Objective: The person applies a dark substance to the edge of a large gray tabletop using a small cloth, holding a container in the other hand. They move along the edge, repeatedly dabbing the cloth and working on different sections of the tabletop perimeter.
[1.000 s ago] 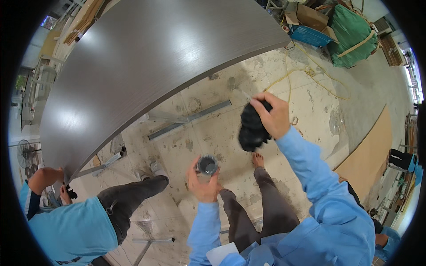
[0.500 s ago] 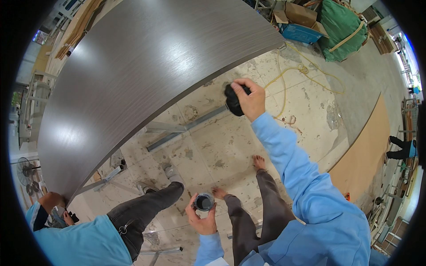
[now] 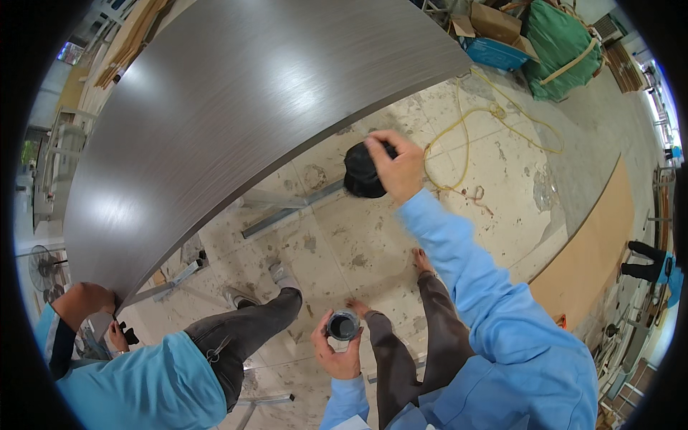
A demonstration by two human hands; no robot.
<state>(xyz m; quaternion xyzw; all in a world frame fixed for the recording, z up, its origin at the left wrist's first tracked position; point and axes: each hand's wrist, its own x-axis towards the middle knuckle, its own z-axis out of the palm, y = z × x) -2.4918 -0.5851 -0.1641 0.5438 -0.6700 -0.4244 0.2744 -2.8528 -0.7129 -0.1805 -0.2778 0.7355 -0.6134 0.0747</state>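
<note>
My left hand (image 3: 338, 352) is wrapped round a small open cup (image 3: 343, 327) with dark grey stuff inside, held low in front of my legs. Out ahead, my right hand (image 3: 398, 166) grips a bunched black cloth (image 3: 362, 172) between thumb and fingers; the cloth hangs over the floor, apart from the board. Just beyond it runs the near edge of a large grey wood-grain board (image 3: 236, 86), raised on a metal frame. The board's glossy face reflects the lights.
A co-worker in a turquoise shirt (image 3: 147, 383) stands at the left, a hand by the board's corner. Metal frame bars (image 3: 294, 208) lie beneath the board. A yellow cord (image 3: 466, 147) trails on the floor. At right lies a brown sheet (image 3: 591, 244); a green bundle (image 3: 562, 50) stands far right.
My right hand has shifted slightly left and down with the black cloth, which shows more fully now. The cup in my left hand sits slightly further right. The co-worker's arm has moved slightly.
</note>
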